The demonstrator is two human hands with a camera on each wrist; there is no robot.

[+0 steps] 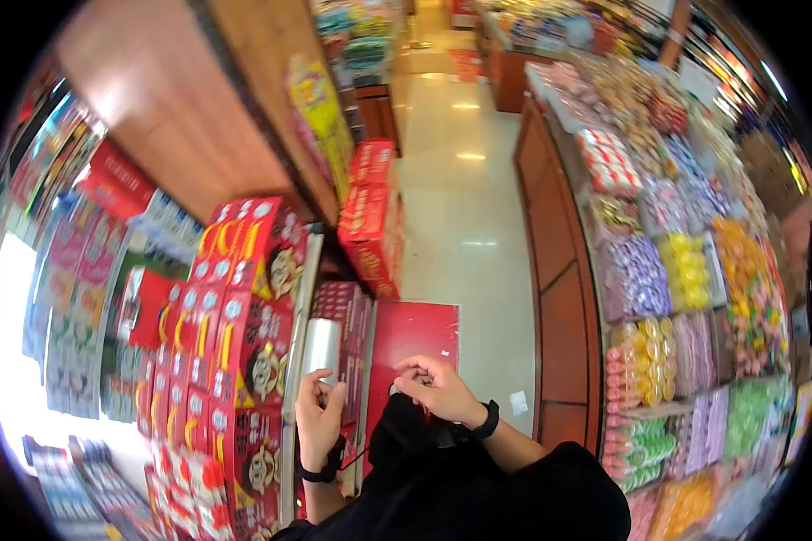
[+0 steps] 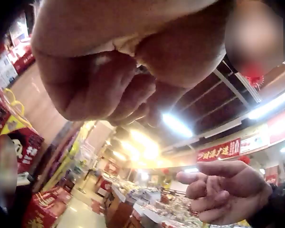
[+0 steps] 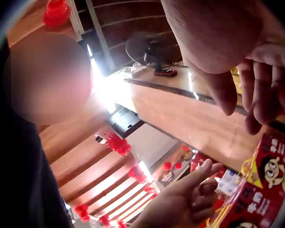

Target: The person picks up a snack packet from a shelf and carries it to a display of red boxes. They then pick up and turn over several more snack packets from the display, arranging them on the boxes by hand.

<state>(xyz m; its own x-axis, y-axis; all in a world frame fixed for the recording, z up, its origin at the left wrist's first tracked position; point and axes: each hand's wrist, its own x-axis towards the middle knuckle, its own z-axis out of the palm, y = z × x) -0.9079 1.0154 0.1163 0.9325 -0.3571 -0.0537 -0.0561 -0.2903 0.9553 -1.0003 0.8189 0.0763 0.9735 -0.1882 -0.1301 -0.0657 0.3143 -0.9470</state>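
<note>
Both hands are held in front of the body, apart, with nothing in them. The left hand (image 1: 320, 422) has loosely bent fingers and overlaps the lower end of a silvery roll (image 1: 322, 343) in the head view; whether they touch I cannot tell. Above a red surface (image 1: 415, 334) is the right hand (image 1: 442, 395), its fingers loosely bent. The left wrist view shows the left hand (image 2: 95, 71) close up and the right hand (image 2: 230, 192) beyond it. In the right wrist view, the right hand (image 3: 261, 80) hangs with relaxed fingers, the left hand (image 3: 185, 197) lower down.
Stacked red gift boxes (image 1: 262, 352) stand at the left, with more red boxes (image 1: 370, 216) ahead. A wooden-sided counter (image 1: 564, 270) bears bagged sweets (image 1: 641, 275) along the right. Between them runs a tiled aisle (image 1: 478, 234).
</note>
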